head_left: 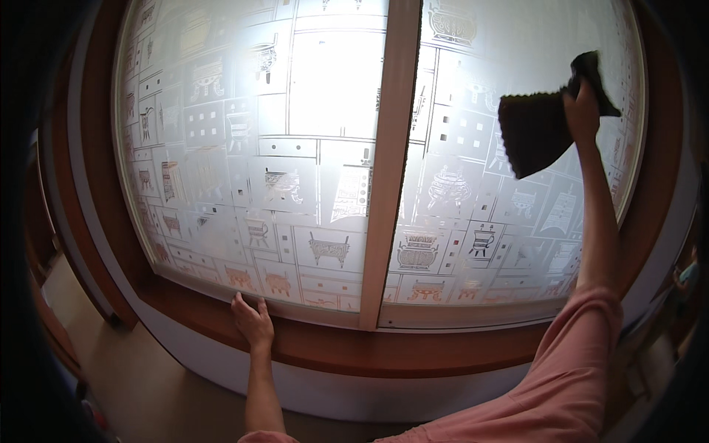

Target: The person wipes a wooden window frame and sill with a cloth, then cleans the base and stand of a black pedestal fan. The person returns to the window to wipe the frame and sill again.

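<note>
My right hand (584, 117) is raised at the right pane of a frosted sliding window (487, 210). Bunched in its fingers is a dark cloth (536, 132) with a zigzag edge, and one flap of it hangs to the left. How firmly the cloth presses on the glass cannot be told. Lower down, my left hand (255, 322) rests on the brown wooden sill (332, 350), its fingertips by the bottom rail of the left pane (327, 249). It holds nothing, and thumb and fingers are apart. Etched patterns of ancient-style vessels cover both panes.
An upright frame bar (382, 166) divides the panes. Brown wooden trim (99, 138) surrounds the window, with a white wall (354, 390) below the sill. At left lies a stretch of floor (83, 304). Part of another person (687, 274) shows at the far right edge.
</note>
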`<state>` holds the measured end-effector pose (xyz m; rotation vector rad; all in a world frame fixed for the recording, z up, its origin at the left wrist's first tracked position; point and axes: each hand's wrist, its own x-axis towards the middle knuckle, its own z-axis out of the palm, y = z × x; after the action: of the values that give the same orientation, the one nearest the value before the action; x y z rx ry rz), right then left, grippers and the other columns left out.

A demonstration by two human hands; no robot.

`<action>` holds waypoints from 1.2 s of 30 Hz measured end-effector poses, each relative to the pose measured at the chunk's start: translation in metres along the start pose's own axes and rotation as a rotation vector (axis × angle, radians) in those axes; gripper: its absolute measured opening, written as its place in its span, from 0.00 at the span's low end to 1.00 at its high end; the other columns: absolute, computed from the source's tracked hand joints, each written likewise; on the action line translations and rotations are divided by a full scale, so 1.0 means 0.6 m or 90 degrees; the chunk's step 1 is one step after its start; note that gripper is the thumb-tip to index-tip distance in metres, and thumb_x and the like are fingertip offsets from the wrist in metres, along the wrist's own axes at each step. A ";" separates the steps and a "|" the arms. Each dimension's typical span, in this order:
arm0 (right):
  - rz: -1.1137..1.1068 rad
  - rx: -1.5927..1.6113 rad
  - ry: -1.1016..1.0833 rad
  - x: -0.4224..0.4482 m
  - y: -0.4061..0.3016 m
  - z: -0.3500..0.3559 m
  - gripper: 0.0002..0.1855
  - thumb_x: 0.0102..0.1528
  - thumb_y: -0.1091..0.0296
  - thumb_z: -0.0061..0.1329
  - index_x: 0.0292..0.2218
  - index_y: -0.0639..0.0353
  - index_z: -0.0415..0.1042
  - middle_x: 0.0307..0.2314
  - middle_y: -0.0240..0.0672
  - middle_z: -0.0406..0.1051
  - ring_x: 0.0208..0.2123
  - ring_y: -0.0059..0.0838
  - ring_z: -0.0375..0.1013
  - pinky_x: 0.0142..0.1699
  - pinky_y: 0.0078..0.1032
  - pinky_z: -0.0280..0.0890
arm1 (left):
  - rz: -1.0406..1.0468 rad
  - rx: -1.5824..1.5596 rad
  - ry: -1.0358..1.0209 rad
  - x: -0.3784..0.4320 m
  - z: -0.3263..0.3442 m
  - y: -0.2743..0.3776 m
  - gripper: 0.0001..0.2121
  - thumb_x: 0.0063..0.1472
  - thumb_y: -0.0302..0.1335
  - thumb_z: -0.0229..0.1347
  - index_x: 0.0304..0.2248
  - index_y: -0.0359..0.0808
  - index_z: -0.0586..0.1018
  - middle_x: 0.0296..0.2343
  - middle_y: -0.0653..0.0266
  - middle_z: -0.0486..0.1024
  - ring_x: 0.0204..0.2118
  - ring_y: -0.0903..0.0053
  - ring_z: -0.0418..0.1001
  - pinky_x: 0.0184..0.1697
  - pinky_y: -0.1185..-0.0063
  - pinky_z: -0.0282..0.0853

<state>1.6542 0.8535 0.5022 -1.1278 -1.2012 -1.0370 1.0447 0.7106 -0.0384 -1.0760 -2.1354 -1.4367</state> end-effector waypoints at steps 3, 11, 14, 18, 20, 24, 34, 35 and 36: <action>-0.188 -0.007 0.153 0.097 -0.055 0.043 0.22 0.52 0.60 0.51 0.45 0.63 0.73 0.41 0.53 0.73 0.44 0.53 0.71 0.51 0.45 0.66 | 0.003 0.002 0.000 -0.009 0.019 0.008 0.28 0.65 0.37 0.53 0.57 0.29 0.59 0.54 0.39 0.61 0.57 0.46 0.60 0.58 0.59 0.59; -0.554 0.269 0.329 0.000 -0.344 0.047 0.16 0.53 0.57 0.51 0.41 0.54 0.75 0.40 0.41 0.74 0.43 0.42 0.73 0.52 0.43 0.64 | -0.027 -0.142 -0.013 -0.101 0.047 0.121 0.32 0.64 0.39 0.54 0.59 0.26 0.56 0.57 0.38 0.56 0.60 0.46 0.54 0.63 0.59 0.51; -0.582 -0.010 0.029 0.033 -0.293 0.026 0.13 0.58 0.57 0.46 0.28 0.51 0.79 0.26 0.36 0.77 0.36 0.39 0.76 0.47 0.39 0.65 | -0.056 -0.090 -0.060 -0.126 0.044 0.157 0.32 0.66 0.36 0.53 0.60 0.27 0.54 0.57 0.38 0.55 0.61 0.46 0.53 0.64 0.59 0.49; -0.513 0.260 0.220 0.104 -0.190 -0.023 0.16 0.54 0.75 0.45 0.45 0.62 0.73 0.42 0.46 0.74 0.42 0.46 0.74 0.47 0.39 0.69 | -0.054 -0.065 -0.032 -0.118 0.047 0.121 0.30 0.67 0.36 0.52 0.60 0.28 0.55 0.57 0.39 0.56 0.60 0.47 0.55 0.64 0.61 0.50; -0.404 0.129 0.193 0.152 -0.098 0.000 0.10 0.53 0.73 0.45 0.37 0.62 0.75 0.36 0.46 0.75 0.36 0.46 0.75 0.40 0.41 0.69 | -0.057 -0.086 -0.049 -0.119 0.056 0.119 0.31 0.67 0.37 0.51 0.61 0.29 0.54 0.58 0.40 0.54 0.62 0.48 0.53 0.65 0.60 0.48; -0.292 -0.290 -0.005 0.221 0.163 0.014 0.17 0.58 0.71 0.43 0.49 0.57 0.70 0.37 0.48 0.73 0.42 0.47 0.74 0.45 0.40 0.71 | -0.102 -0.052 -0.063 -0.120 0.057 0.115 0.31 0.68 0.37 0.50 0.62 0.30 0.53 0.59 0.41 0.53 0.63 0.48 0.51 0.66 0.62 0.47; -0.241 -0.163 0.367 0.102 0.458 0.071 0.21 0.65 0.51 0.40 0.52 0.54 0.69 0.40 0.45 0.75 0.39 0.47 0.76 0.46 0.42 0.69 | -0.100 -0.044 -0.050 -0.125 0.066 0.120 0.31 0.67 0.37 0.51 0.61 0.28 0.55 0.58 0.39 0.55 0.61 0.48 0.54 0.65 0.61 0.50; -0.303 -0.188 0.420 0.110 0.447 0.073 0.22 0.64 0.49 0.41 0.51 0.54 0.70 0.38 0.44 0.75 0.37 0.45 0.76 0.45 0.40 0.70 | -0.097 -0.055 -0.047 -0.127 0.072 0.130 0.31 0.66 0.37 0.51 0.61 0.28 0.56 0.58 0.39 0.56 0.61 0.47 0.54 0.64 0.61 0.51; -0.238 -0.252 0.407 0.112 0.406 0.085 0.23 0.63 0.46 0.43 0.51 0.52 0.70 0.33 0.40 0.74 0.33 0.37 0.75 0.39 0.34 0.70 | -0.094 -0.055 -0.045 -0.126 0.074 0.132 0.31 0.66 0.37 0.52 0.61 0.28 0.56 0.58 0.39 0.56 0.61 0.47 0.55 0.64 0.61 0.51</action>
<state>1.8925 0.9406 0.5482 -0.7646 -0.7104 -1.8153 1.1589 0.7363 -0.0563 -1.0313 -2.2630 -1.5932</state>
